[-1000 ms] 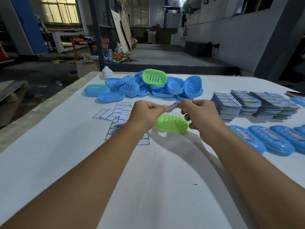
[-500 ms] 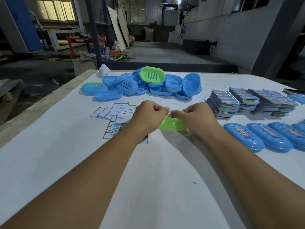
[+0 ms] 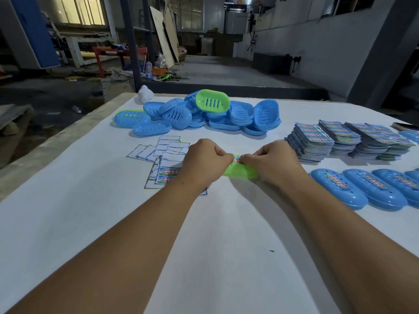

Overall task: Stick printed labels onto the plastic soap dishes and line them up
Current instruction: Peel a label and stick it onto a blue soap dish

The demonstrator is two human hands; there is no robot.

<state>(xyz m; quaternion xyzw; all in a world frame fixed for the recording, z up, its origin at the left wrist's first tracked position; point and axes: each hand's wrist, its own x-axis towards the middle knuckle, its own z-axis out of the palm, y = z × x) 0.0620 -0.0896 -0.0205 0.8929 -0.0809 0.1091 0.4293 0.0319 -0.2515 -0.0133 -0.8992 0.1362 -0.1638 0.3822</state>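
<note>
1. Fingers: the left hand [image 3: 205, 158] and right hand [image 3: 273, 158] each have their fingers curled in, pinching one end of a printed label [image 3: 236, 159]. Judged purpose: holding both ends keeps the strip taut and level for a straight lay
2. Label: only a short stretch shows between the fingertips, with red print on a light ground. It sits at or just above the top of a green soap dish [image 3: 240, 172]; contact cannot be confirmed
3. Green soap dish: lies on the table [image 3: 68, 223] beneath the hands, apparently dome-up, partly hidden by both
4. Supplies: loose backing papers [image 3: 163, 152] lie just left; label stacks [image 3: 317, 141] to the right; an unlabelled pile of dishes [image 3: 204, 114] beyond, within reach
5. Finished work: labelled blue dishes [image 3: 367, 191] are lined up side by side at right, likely where this one goes
</note>
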